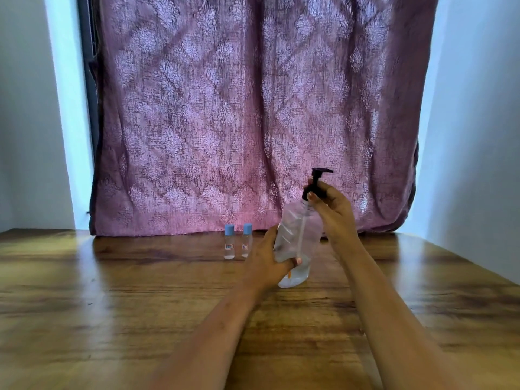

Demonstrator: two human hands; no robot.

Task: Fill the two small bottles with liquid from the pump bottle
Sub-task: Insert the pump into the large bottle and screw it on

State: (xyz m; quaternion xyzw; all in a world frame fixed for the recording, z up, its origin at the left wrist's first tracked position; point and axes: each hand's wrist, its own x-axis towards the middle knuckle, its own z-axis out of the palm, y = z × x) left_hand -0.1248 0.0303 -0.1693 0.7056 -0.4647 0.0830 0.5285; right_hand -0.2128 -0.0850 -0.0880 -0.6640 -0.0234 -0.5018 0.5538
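Note:
A clear pump bottle with a black pump head stands on the wooden table, tilted slightly to the right. My left hand grips its lower body from the left. My right hand is closed around the black collar under the pump. Two small clear bottles, each with a blue cap, stand upright side by side to the left: one further left, the other partly behind my left hand. Both caps are on.
The wooden table spreads wide in front and to both sides. A purple patterned curtain hangs right behind the bottles at the table's far edge. White walls stand at left and right.

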